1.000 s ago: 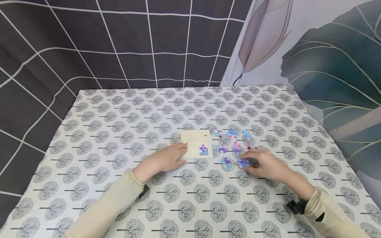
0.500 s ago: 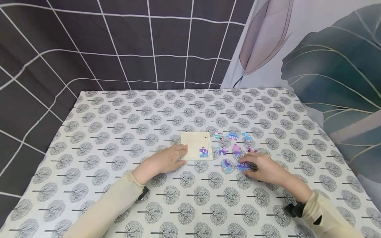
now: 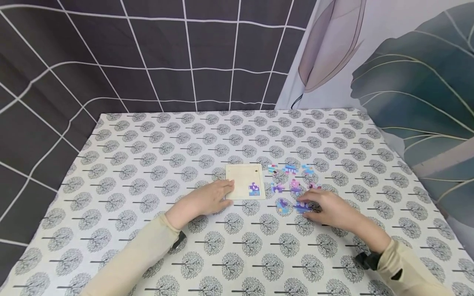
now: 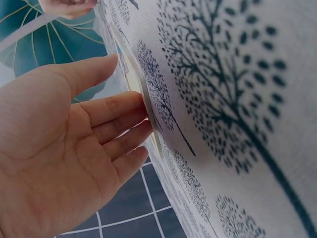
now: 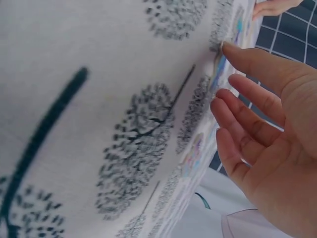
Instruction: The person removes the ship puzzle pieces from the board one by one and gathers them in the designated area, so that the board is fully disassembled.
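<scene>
A shallow wooden puzzle tray lies on the table with one purple-and-blue jigsaw piece in its near right corner. My left hand rests at the tray's left edge, fingers fairly straight and touching the rim, as the left wrist view also shows. To the right, my right hand pinches a purple-blue jigsaw piece between thumb and fingers, low at the table surface. Its far side is partly covered by the fingers. Beside it lies a blue-and-orange piece.
Several other pieces lie in loose rows right of the tray, among them a striped piece, a blue piece and a pink piece. A tree-print cloth covers the table; a dark grid curtain hangs behind it.
The right hand has shifted very slightly at the purple-blue piece, which stays at nearly the same spot. The left hand keeps its place at the tray. The head view has tilted a little.
</scene>
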{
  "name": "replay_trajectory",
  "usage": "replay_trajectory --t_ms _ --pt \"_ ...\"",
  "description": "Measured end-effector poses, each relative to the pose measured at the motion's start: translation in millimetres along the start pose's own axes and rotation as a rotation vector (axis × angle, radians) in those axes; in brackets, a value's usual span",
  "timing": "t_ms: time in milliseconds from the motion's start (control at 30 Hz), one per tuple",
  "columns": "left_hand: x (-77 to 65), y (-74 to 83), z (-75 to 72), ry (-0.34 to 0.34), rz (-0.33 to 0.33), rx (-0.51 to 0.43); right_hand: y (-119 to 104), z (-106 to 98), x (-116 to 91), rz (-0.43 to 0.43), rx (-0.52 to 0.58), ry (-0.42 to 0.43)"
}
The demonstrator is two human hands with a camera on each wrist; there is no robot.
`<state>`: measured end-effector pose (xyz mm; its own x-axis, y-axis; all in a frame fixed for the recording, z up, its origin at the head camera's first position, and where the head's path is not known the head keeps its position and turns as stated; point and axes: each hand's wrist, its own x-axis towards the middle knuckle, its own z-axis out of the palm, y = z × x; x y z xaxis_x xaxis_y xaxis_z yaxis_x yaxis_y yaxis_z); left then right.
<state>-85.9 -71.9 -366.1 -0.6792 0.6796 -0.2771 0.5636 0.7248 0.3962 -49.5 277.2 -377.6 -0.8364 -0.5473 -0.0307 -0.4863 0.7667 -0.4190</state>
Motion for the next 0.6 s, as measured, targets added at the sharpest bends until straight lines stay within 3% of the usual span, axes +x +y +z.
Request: replay_trajectory --t_ms 200,600 --pt "-1.3 0.1 -1.7 -0.007 -0.006 -0.006 0 -2 6 -0.033 -0.010 0.084" --pt "-1.8 0.9 -3.1 -0.008 -0.005 -0.013 -7 -5 25 -0.061 0.026 0.130"
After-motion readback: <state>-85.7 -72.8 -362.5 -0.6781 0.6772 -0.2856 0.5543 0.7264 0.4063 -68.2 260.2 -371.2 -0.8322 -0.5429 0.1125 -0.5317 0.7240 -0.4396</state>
